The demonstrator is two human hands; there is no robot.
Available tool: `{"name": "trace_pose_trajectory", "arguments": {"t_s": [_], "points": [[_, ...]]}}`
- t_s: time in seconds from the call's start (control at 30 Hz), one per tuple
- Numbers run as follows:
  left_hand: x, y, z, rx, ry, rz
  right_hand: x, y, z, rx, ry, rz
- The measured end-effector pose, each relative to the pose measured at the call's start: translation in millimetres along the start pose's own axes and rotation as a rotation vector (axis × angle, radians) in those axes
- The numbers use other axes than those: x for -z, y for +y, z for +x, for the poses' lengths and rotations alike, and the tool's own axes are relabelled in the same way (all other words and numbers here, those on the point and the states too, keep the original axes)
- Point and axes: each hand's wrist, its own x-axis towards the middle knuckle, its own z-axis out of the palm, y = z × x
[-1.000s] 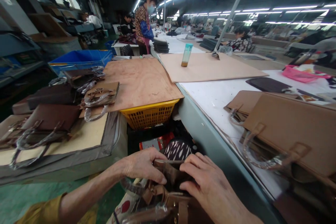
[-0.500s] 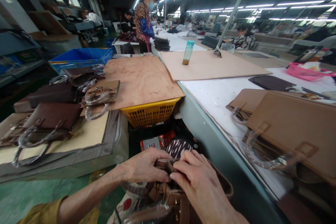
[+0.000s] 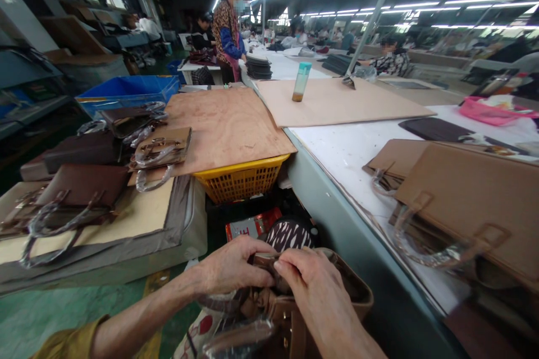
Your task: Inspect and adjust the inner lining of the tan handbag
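A brown handbag (image 3: 357,298) with a plastic-wrapped handle (image 3: 240,339) rests low in front of me, its mouth facing up. At the bag's opening, my left hand (image 3: 238,262) is closed, fingers and thumb pinching the edge of the brown lining. My right hand (image 3: 309,280) is beside it, thumb and fingertips pressed together on the same lining edge. Whether something small sits between the right fingertips is hidden. Gold-coloured studs show on the bag's front strap, below the hands.
Brown handbags (image 3: 84,190) lie on the padded table at left. Tan bags (image 3: 471,202) lie on the white table at right. A yellow basket (image 3: 244,179) sits under a wooden board (image 3: 227,129); a bottle (image 3: 301,83) stands beyond. A masked co-worker (image 3: 229,33) stands farther back.
My right hand has shifted slightly, its fingers now drawn closer together, leaving more of the bag's opening visible. My left hand stays nearly in place on the lining.
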Motion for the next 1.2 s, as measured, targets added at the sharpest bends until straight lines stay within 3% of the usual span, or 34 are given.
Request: {"name": "trace_pose_trajectory", "arguments": {"t_s": [0.1, 0.27, 0.43, 0.63, 0.73, 1.0, 1.2], "points": [[0.9, 1, -1, -0.010, -0.020, -0.014, 1, 1, 1, -0.061, -0.021, -0.046], [0.5, 11, 1, -0.025, 0.038, 0.075, -1, -2, 4, -0.025, -0.064, -0.153], [1.5, 17, 8, -0.124, 0.037, 0.136, 2, -5, 3, -0.052, -0.064, -0.147], [9.3, 8, 13, -0.122, 0.044, 0.166, 18, 24, -9, -0.109, -0.051, -0.011], [9.9, 6, 14, -0.107, 0.030, 0.163, 26, 35, -11, -0.145, -0.112, 0.004], [6.7, 14, 18, -0.074, 0.045, 0.232, 35, 39, 1, -0.094, -0.143, -0.271], [3.0, 16, 21, -0.059, 0.086, 0.196, 33, 42, 8, -0.079, -0.129, -0.349]]}}
